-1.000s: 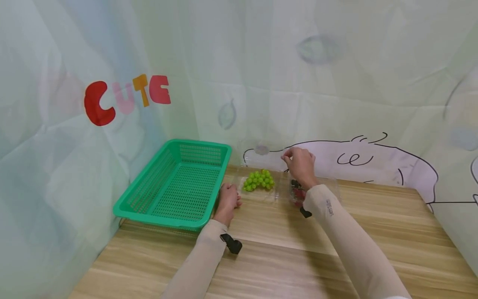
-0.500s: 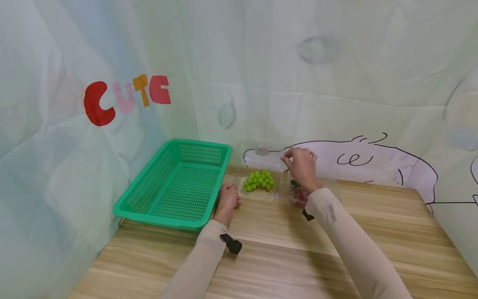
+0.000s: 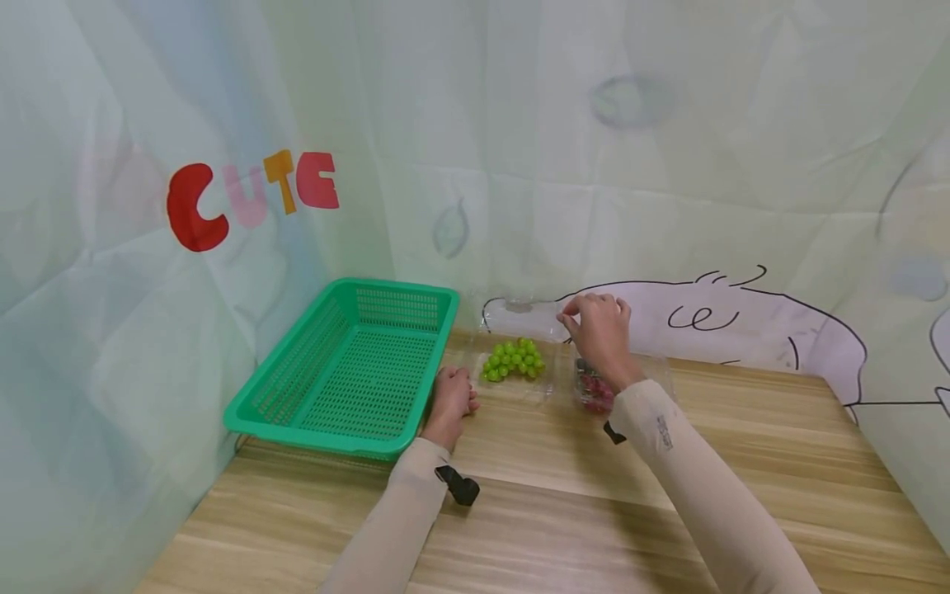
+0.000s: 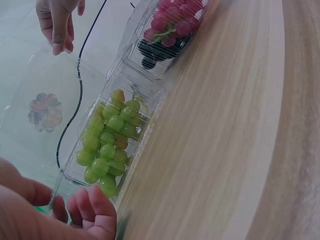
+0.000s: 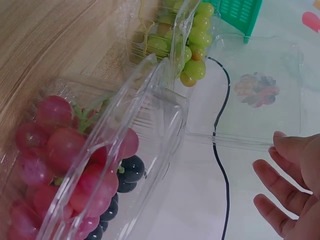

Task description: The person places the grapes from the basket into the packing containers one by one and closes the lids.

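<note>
A clear plastic fruit box point(image 3: 549, 384) with green grapes point(image 3: 514, 360) in its base stands beside the basket, its hinged lid point(image 5: 245, 122) raised. My right hand point(image 3: 603, 334) pinches the edge of that lid between thumb and forefinger, the other fingers loosely bent. At the box's left end my left hand point(image 3: 451, 400) pinches the corner between thumb and forefinger, other fingers curled, as the left wrist view shows. A round fruit sticker point(image 4: 45, 112) marks the lid. Just right, partly behind my right forearm, sits a second clear box with red grapes point(image 5: 65, 145) and black grapes point(image 5: 131, 170).
A green mesh basket point(image 3: 438, 346) stands to the left of my left hand, against the curtain. The wooden table point(image 3: 534, 528) stretches in front and to the right. A printed curtain point(image 3: 519, 223) hangs right behind the boxes.
The lid of the green grapes' box has tipped a little, its sticker now lower and flatter in the head view. Both hands stay nearly in place.
</note>
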Demonstrator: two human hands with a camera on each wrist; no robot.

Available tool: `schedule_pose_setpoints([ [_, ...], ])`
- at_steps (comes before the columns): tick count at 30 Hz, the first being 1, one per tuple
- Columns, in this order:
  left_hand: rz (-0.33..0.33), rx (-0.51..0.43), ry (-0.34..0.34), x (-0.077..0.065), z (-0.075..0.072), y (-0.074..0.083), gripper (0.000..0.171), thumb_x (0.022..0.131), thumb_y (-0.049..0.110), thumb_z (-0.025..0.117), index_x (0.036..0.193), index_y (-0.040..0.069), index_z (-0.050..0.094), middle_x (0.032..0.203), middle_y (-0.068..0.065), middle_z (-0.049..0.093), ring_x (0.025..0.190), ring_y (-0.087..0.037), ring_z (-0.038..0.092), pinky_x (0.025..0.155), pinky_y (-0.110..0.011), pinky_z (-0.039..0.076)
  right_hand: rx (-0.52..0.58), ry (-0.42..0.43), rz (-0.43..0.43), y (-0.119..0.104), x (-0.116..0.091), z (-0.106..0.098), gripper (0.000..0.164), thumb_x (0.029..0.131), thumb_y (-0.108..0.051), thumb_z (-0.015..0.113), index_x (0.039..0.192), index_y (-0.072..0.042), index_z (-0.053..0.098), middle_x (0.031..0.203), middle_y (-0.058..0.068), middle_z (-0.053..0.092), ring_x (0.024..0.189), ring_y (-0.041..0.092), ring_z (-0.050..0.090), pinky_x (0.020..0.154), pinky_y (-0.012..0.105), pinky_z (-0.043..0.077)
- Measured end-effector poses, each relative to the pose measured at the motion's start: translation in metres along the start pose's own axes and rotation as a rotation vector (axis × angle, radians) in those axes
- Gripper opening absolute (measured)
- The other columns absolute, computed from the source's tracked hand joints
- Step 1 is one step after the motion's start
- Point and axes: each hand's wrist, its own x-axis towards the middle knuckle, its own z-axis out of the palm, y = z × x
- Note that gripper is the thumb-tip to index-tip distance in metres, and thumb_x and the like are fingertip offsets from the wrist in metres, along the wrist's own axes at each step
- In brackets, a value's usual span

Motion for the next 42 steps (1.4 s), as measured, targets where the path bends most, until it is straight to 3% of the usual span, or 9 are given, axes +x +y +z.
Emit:
schedule_pose_setpoints([
  [11, -0.023, 0.004, 0.003, 0.001, 0.0, -0.002, 0.033, 0.1, 0.021, 0.04, 0.123, -0.001, 0.048, 0.093, -0.01, 0.047, 0.072, -0.015, 0.05, 0.058, -0.025, 0.053, -0.016, 0.022, -0.07, -0.005, -0.008, -0.007, 0.012, 0.087, -0.026, 0.072, 0.084, -0.015, 0.07, 0.095, 0.004, 0.068, 0.108, 0.031, 0.052, 0.107, 0.064, 0.022],
  [20, -0.009, -0.003, 0.018, -0.002, 0.001, 0.0, 0.027, 0.099, 0.021, 0.042, 0.108, -0.003, 0.052, 0.085, -0.01, 0.046, 0.066, -0.015, 0.048, 0.056, -0.025, 0.052, -0.056, 0.04, -0.157, -0.003, -0.014, -0.008, 0.007, 0.083, -0.022, 0.076, 0.081, -0.016, 0.072, 0.096, 0.004, 0.068, 0.109, 0.03, 0.052, 0.109, 0.064, 0.02],
  [29, -0.058, -0.007, -0.005, 0.002, -0.001, -0.001, 0.035, 0.099, 0.022, 0.041, 0.12, -0.004, 0.052, 0.085, -0.008, 0.047, 0.069, -0.016, 0.051, 0.06, -0.027, 0.053, -0.07, 0.022, -0.198, -0.002, -0.021, -0.008, 0.009, 0.084, -0.022, 0.075, 0.082, -0.014, 0.071, 0.094, 0.004, 0.068, 0.11, 0.032, 0.053, 0.109, 0.065, 0.02],
  [42, -0.037, -0.041, -0.009, 0.001, -0.001, 0.0, 0.034, 0.096, 0.019, 0.043, 0.116, -0.007, 0.051, 0.079, -0.005, 0.043, 0.062, -0.011, 0.047, 0.049, -0.022, 0.048, -0.102, 0.011, -0.291, 0.001, -0.035, -0.002, 0.011, 0.08, -0.021, 0.078, 0.076, -0.017, 0.069, 0.089, 0.0, 0.068, 0.105, 0.027, 0.053, 0.108, 0.067, 0.02],
])
